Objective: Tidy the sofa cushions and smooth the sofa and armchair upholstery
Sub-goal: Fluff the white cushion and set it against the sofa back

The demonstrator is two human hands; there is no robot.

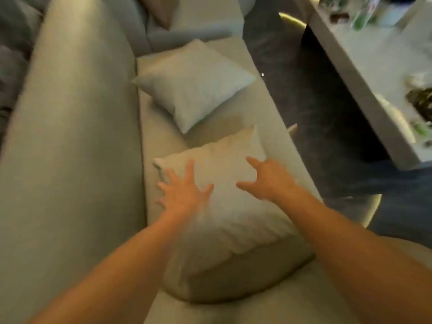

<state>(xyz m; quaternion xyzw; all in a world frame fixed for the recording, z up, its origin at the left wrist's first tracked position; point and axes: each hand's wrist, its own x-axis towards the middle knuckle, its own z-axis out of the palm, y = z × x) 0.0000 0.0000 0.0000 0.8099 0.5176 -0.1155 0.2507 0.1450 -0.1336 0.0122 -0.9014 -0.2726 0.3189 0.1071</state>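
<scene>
A pale beige cushion [231,230] lies flat on the seat of a light grey sofa [70,160], close to me. My left hand [184,190] hovers over its far left part with fingers spread. Over the cushion's far right part, my right hand [268,178] has its fingers apart and holds nothing. Whether either palm touches the fabric is unclear. A second cushion [194,85], light grey-blue, lies flat on the seat farther away, turned at an angle. The sofa's broad backrest runs along the left.
A white coffee table [364,66] with blurred clutter stands at the right, across a strip of dark floor [292,78]. A brownish cushion [161,10] sits on another grey seat at the top. The view is motion-blurred.
</scene>
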